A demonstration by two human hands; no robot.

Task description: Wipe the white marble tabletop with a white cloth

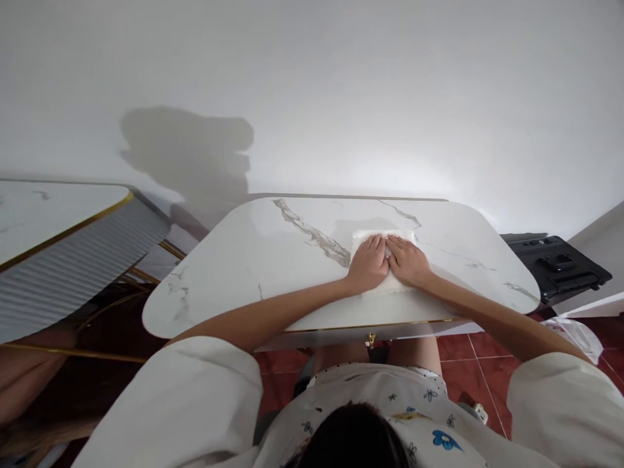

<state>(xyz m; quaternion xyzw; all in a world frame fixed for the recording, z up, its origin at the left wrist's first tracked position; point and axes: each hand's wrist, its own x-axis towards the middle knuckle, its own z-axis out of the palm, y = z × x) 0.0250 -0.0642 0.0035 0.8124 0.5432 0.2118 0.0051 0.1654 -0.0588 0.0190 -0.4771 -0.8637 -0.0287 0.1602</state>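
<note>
A white folded cloth (385, 235) lies on the white marble table (273, 260), near its middle right. My left hand (369, 261) rests flat on the cloth with its fingers stretched forward. My right hand (407, 260) lies flat beside it, fingers also stretched out, and the two hands touch at the thumbs. Both hands cover the near part of the cloth; its far edge shows beyond the fingertips.
A second marble table with a gold rim (53, 221) stands at the left. A black case (556, 263) sits to the right of the table, and a white plastic bag (578, 335) lies on the red tiled floor. A white wall is behind.
</note>
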